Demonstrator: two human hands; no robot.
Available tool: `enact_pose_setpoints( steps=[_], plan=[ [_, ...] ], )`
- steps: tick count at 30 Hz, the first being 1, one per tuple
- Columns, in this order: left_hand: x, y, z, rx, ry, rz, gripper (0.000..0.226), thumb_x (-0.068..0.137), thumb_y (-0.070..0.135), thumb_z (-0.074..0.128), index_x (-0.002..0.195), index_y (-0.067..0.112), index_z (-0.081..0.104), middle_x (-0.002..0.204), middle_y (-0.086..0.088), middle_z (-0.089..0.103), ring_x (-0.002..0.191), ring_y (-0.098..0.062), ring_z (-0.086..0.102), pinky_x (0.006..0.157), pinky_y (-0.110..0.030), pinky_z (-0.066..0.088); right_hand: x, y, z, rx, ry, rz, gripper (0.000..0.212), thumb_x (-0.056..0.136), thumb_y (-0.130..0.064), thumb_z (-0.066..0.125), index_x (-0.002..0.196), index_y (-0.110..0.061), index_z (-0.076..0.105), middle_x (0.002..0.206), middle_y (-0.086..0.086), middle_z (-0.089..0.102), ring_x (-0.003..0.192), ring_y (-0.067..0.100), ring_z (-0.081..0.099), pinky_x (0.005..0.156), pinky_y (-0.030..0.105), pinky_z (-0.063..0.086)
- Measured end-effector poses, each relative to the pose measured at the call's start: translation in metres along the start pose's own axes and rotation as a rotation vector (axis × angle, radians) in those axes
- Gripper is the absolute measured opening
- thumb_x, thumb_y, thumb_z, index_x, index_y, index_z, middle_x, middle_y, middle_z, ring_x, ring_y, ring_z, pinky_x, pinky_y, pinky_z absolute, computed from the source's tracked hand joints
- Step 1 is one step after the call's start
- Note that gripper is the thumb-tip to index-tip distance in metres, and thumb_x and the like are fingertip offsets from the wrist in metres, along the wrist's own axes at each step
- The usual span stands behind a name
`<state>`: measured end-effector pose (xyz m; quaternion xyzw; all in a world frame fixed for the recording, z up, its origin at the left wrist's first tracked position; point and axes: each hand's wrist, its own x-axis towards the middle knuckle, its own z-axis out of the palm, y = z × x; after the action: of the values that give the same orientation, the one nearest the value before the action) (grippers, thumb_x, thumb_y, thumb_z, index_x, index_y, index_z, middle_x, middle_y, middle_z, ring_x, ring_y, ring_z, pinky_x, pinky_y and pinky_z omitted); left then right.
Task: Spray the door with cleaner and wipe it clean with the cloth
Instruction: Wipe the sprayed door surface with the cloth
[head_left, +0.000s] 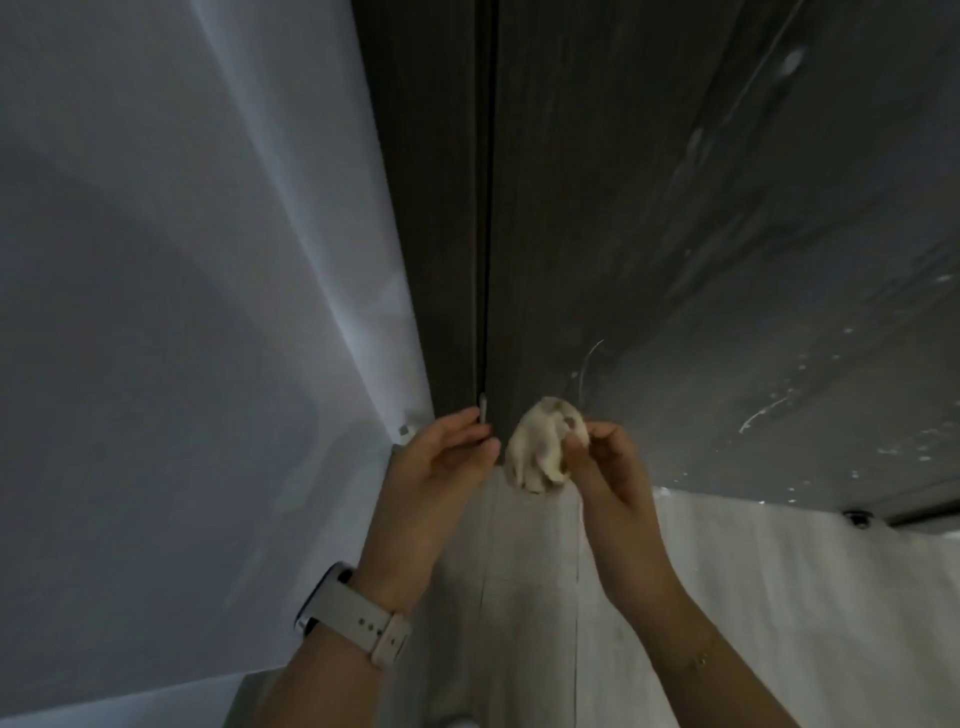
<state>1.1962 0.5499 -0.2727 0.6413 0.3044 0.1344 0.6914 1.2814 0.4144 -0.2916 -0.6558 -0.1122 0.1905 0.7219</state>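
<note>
The door (675, 208) filled the view from twelve o'clock round to three, with the wall (182, 234) beside it from nine to eleven. At centre, the cloth (540, 447) sat against the door, right hand (605, 462) just beside it at three o'clock, left hand (441, 457) at nine o'clock, perhaps touching the door's edge. The floor (779, 597) lay below at five.

door (675, 208): top, right cut off | cloth (540, 447): blurred
</note>
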Motion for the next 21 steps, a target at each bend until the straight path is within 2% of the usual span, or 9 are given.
enact_pose_setpoints(
  steps=[3,6,8,10,12,16,18,21],
  plan=[
    [-0.021,0.049,0.003,0.062,0.053,0.053,0.028,0.091,0.018,0.062,0.116,0.029,0.063,0.11,0.011,0.069,0.104,-0.004,0.063,0.087,-0.012,0.048,-0.012,-0.06,-0.013,0.066,0.022,0.133,0.023,0.101,-0.022,0.048,0.113,-0.004,0.057,0.108,0.014,0.066,0.103,0.028,0.063,0.093,0.041,0.051],
    [-0.05,0.115,0.004,0.141,0.071,0.071,0.024,0.094,0.021,0.06,0.113,0.035,0.061,0.114,0.018,0.063,0.107,0.002,0.058,0.08,-0.001,0.042,-0.026,-0.138,-0.019,0.132,0.063,0.197,0.023,0.101,-0.02,0.048,0.117,-0.004,0.055,0.108,0.014,0.067,0.104,0.029,0.065,0.093,0.041,0.053],
    [-0.074,0.17,0.003,0.172,0.08,0.075,0.03,0.094,0.025,0.059,0.123,0.033,0.059,0.126,0.017,0.057,0.115,-0.001,0.052,0.083,-0.003,0.037,-0.037,-0.2,-0.02,0.175,0.077,0.199,0.021,0.1,-0.021,0.049,0.114,-0.008,0.057,0.104,0.011,0.069,0.099,0.024,0.067,0.086,0.037,0.055],
    [-0.098,0.228,0.002,0.196,0.086,0.085,0.035,0.095,0.025,0.059,0.129,0.03,0.056,0.133,0.012,0.053,0.121,-0.007,0.048,0.092,-0.014,0.036,-0.05,-0.267,-0.02,0.203,0.096,0.179,0.016,0.099,-0.02,0.05,0.109,-0.011,0.059,0.097,0.007,0.07,0.093,0.022,0.068,0.08,0.033,0.056],
    [-0.123,0.29,0.002,0.231,0.075,0.131,0.035,0.095,0.021,0.059,0.129,0.029,0.055,0.132,0.01,0.054,0.12,-0.008,0.049,0.095,-0.017,0.035,-0.065,-0.338,-0.022,0.213,0.129,0.146,0.012,0.098,-0.019,0.051,0.102,-0.014,0.061,0.091,0.005,0.069,0.088,0.019,0.067,0.08,0.033,0.056],
    [-0.167,0.419,0.005,0.269,0.06,0.274,0.03,0.095,0.019,0.059,0.121,0.034,0.055,0.122,0.013,0.055,0.116,-0.005,0.051,0.088,-0.008,0.035,-0.092,-0.481,-0.024,0.175,0.207,0.007,0.01,0.099,-0.02,0.051,0.094,-0.016,0.059,0.084,0.003,0.064,0.078,0.016,0.063,0.07,0.03,0.053],
    [-0.183,0.48,0.008,0.286,0.048,0.355,0.03,0.095,0.017,0.059,0.121,0.033,0.056,0.12,0.012,0.053,0.113,-0.001,0.049,0.086,-0.005,0.035,-0.101,-0.547,-0.026,0.153,0.228,-0.093,0.01,0.099,-0.021,0.052,0.093,-0.016,0.059,0.084,0.005,0.063,0.077,0.017,0.062,0.069,0.033,0.051],
    [-0.196,0.556,0.015,0.352,0.043,0.521,0.031,0.095,0.015,0.059,0.125,0.024,0.058,0.123,0.008,0.053,0.114,-0.001,0.048,0.096,-0.011,0.037,-0.108,-0.637,-0.027,0.143,0.262,-0.245,0.009,0.099,-0.02,0.053,0.092,-0.016,0.057,0.084,0.007,0.06,0.079,0.021,0.059,0.071,0.036,0.047]
  ],
)
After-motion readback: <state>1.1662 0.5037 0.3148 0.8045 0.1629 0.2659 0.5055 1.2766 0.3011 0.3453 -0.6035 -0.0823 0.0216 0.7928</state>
